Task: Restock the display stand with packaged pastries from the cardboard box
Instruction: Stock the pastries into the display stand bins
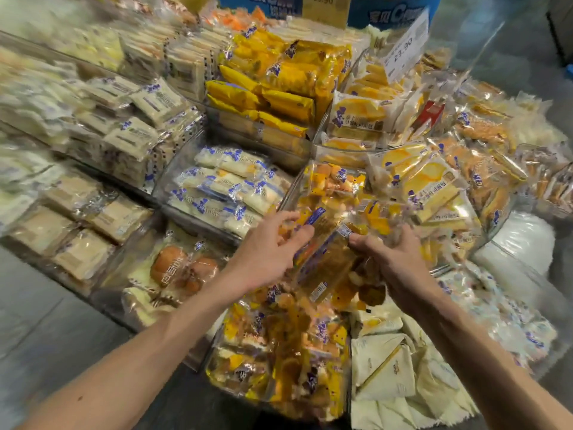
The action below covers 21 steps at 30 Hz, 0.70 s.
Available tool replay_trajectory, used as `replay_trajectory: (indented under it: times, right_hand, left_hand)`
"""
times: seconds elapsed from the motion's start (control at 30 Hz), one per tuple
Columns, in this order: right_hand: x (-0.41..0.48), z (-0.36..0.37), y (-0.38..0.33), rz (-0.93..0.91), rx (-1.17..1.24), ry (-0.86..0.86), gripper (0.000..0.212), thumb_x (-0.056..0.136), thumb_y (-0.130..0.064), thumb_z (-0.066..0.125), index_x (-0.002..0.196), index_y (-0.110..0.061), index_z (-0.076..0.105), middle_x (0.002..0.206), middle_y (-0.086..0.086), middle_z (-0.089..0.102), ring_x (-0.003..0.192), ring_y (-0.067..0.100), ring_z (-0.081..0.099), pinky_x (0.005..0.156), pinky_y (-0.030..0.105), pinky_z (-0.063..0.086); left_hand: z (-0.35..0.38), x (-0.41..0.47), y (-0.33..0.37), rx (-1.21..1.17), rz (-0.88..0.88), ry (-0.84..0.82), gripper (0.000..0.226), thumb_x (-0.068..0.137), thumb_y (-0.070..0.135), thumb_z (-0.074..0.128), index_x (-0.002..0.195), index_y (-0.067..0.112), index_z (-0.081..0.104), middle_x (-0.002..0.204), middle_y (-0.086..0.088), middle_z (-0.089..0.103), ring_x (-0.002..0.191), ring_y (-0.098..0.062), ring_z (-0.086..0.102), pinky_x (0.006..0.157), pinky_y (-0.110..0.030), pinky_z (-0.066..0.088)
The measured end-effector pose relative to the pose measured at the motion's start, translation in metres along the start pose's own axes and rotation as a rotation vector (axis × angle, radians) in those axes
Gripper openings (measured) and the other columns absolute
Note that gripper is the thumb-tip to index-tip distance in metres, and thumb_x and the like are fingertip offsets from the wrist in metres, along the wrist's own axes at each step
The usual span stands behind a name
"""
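**Q:** What are the hands doing?

**A:** The left hand (269, 246) and the right hand (387, 259) are together holding a clear plastic packet printed in yellow and purple (325, 262), with brown pastry showing inside. The left fingers are curling round its left edge, and the right fingers are pinching its right side. Motion blur is hiding whether one packet or several are being held.

**Q:** Where is the packet sitting?

**A:** It is hanging in the air over the tiered display stand of clear plastic bins (186, 212). It is directly above the near bin of matching yellow-printed packets (279, 361). The cardboard box is not appearing in this view.

**Q:** Which step is this?

**A:** By judgement it is the placing step: the packet is reaching its bin but is not yet being released. The next move is calling for lowering it flat onto the matching pile. It should be kept from sliding onto the white triangular wrapped pastries (387, 367) just beside on the right, and then both hands should be letting go.

**Q:** How is the packet looking?

**A:** It is showing glossy, crinkling film and a long, roughly rectangular shape, and it is lying tilted between the hands. It is probably handling as light and slippery.
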State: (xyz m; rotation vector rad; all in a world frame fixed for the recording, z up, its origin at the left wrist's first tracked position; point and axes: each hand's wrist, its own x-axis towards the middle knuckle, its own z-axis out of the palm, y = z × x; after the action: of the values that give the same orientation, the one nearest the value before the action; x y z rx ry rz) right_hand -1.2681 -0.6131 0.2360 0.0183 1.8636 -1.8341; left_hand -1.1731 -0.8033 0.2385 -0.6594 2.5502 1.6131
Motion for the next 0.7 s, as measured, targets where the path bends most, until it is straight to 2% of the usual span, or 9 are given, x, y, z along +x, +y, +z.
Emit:
replay_trajectory:
  times: [0.1, 0.23, 0.3, 0.37, 0.4, 0.47, 0.53, 0.63, 0.7]
  right_hand:
    - [-0.013, 0.042, 0.018, -0.088, -0.024, -0.132, 0.068, 0.068, -0.009, 0.085, 0.125, -0.013, 0.049, 0.104, 0.003, 0.076, 0.091, 0.017, 0.073, 0.07, 0.03, 0.06]
    - [-0.031, 0.084, 0.033, -0.109, -0.079, -0.306, 0.08, 0.062, -0.024, 0.089, 0.131, -0.022, 0.047, 0.117, -0.003, 0.072, 0.104, 0.013, 0.07, 0.086, 0.032, 0.058]
    - [-0.037, 0.098, 0.038, -0.109, -0.114, -0.36, 0.084, 0.059, -0.035, 0.089, 0.132, -0.022, 0.047, 0.122, -0.003, 0.068, 0.105, 0.008, 0.068, 0.085, 0.026, 0.057]
    - [-0.039, 0.108, 0.044, -0.1, -0.109, -0.422, 0.083, 0.06, -0.039, 0.091, 0.129, -0.023, 0.048, 0.123, 0.0, 0.067, 0.106, 0.011, 0.069, 0.089, 0.029, 0.057]
    - [-0.038, 0.11, 0.045, -0.072, -0.082, -0.439, 0.082, 0.06, -0.039, 0.091, 0.128, -0.025, 0.048, 0.124, 0.002, 0.068, 0.108, 0.017, 0.069, 0.093, 0.035, 0.057]
    - [-0.04, 0.121, 0.046, -0.029, -0.039, -0.526, 0.075, 0.062, -0.033, 0.087, 0.125, -0.029, 0.048, 0.124, 0.006, 0.068, 0.109, 0.027, 0.069, 0.095, 0.045, 0.056]
    - [-0.042, 0.133, 0.05, -0.005, -0.023, -0.621, 0.074, 0.066, -0.023, 0.084, 0.13, -0.021, 0.047, 0.122, 0.011, 0.07, 0.107, 0.032, 0.07, 0.092, 0.047, 0.057]
    - [-0.048, 0.156, 0.058, 0.054, -0.01, -0.727, 0.07, 0.073, -0.014, 0.082, 0.134, -0.016, 0.046, 0.118, 0.013, 0.071, 0.102, 0.032, 0.072, 0.087, 0.047, 0.059]
    - [-0.052, 0.172, 0.064, 0.096, -0.02, -0.747, 0.068, 0.073, -0.016, 0.08, 0.132, -0.013, 0.048, 0.113, 0.013, 0.073, 0.098, 0.031, 0.073, 0.086, 0.047, 0.059]
  left_hand:
    - [-0.012, -0.029, -0.011, -0.152, -0.178, -0.087, 0.03, 0.096, 0.058, 0.043, 0.119, 0.039, 0.038, 0.059, -0.008, 0.064, 0.041, -0.018, 0.057, 0.039, -0.025, 0.044]
    - [-0.036, -0.061, -0.038, -0.35, -0.339, 0.07, 0.065, 0.091, 0.067, 0.039, 0.131, 0.015, 0.046, 0.057, -0.01, 0.066, 0.046, -0.021, 0.06, 0.043, -0.028, 0.049]
    - [-0.048, -0.08, -0.05, -0.452, -0.401, 0.123, 0.088, 0.08, 0.078, 0.034, 0.144, 0.018, 0.037, 0.068, -0.016, 0.071, 0.055, -0.025, 0.066, 0.048, -0.03, 0.053]
    - [-0.062, -0.1, -0.058, -0.556, -0.444, 0.16, 0.104, 0.068, 0.087, 0.026, 0.151, 0.024, 0.03, 0.098, -0.025, 0.072, 0.068, -0.032, 0.072, 0.055, -0.033, 0.058]
    - [-0.067, -0.107, -0.061, -0.612, -0.464, 0.152, 0.106, 0.065, 0.089, 0.023, 0.147, 0.023, 0.035, 0.113, -0.026, 0.069, 0.076, -0.036, 0.074, 0.06, -0.036, 0.06]
    - [-0.082, -0.131, -0.07, -0.719, -0.459, 0.174, 0.09, 0.071, 0.087, 0.021, 0.112, 0.015, 0.054, 0.119, -0.017, 0.068, 0.086, -0.039, 0.073, 0.065, -0.043, 0.062]
    - [-0.095, -0.154, -0.079, -0.745, -0.424, 0.174, 0.064, 0.091, 0.072, 0.026, 0.085, 0.013, 0.048, 0.101, -0.007, 0.072, 0.082, -0.03, 0.074, 0.064, -0.041, 0.06]
    - [-0.11, -0.181, -0.098, -0.682, -0.396, 0.169, 0.02, 0.099, 0.02, 0.056, 0.086, 0.013, 0.043, 0.085, -0.005, 0.06, 0.073, -0.024, 0.069, 0.064, -0.036, 0.06]
    - [-0.121, -0.195, -0.112, -0.631, -0.355, 0.172, 0.021, 0.092, -0.003, 0.061, 0.094, 0.012, 0.046, 0.096, -0.009, 0.048, 0.079, -0.021, 0.063, 0.063, -0.031, 0.06]
